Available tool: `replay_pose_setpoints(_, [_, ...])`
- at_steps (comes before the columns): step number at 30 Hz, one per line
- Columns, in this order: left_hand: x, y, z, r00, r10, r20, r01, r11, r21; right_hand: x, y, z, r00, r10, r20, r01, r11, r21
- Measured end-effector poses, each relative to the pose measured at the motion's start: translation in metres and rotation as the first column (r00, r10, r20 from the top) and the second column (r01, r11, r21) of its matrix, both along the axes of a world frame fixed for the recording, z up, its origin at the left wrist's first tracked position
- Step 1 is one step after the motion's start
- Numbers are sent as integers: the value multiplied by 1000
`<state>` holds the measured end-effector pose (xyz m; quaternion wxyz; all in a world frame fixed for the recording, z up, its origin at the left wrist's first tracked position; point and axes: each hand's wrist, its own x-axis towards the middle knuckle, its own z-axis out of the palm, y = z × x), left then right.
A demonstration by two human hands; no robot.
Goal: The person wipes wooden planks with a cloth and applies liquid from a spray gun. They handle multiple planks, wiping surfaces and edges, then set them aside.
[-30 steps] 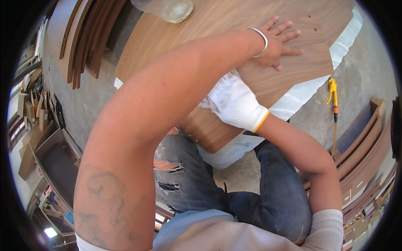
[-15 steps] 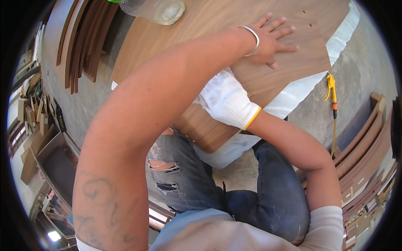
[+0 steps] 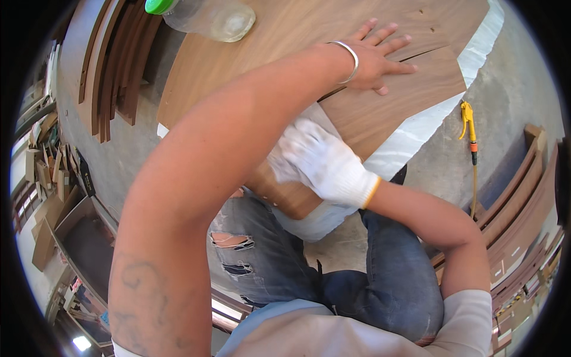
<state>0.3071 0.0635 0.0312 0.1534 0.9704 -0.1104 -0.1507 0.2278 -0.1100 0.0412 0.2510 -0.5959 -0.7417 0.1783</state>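
My left hand, bare with a silver bangle at the wrist, lies with fingers spread on a brown wood-grain panel. That arm crosses over my right hand, which wears a white knitted glove with a yellow cuff. The gloved fingers are bent and slightly blurred over a crumpled pale cloth on the panel's near part. A dark, narrow gap runs across the wood from under my left wrist toward the right. Pale sheeting shows beneath the panel's edges.
A clear bottle with a green cap lies at the far left of the wood. On the concrete floor to the right is a yellow air gun with a hose. Curved wooden pieces are stacked at left and right.
My gloved right hand has moved nearer to me with the cloth. A dark gap now shows in the wood beside my left hand, which stays spread. The view has shifted slightly.
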Motion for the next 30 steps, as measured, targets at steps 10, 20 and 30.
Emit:
replay_pose_setpoints(10, [2,-3,-2,1000,-2,-6,2,999,34,-6,15,-5,993,-2,-119,0,1000,-17])
replay_pose_setpoints(20, [4,-5,4,1000,3,-21,-2,998,61,-1,35,-7,1000,0,-30,1,999,37])
replay_pose_setpoints(30, [1,-2,1,1000,8,-22,-8,1000,11,-2,0,-10,988,138,-74,-136,990,41])
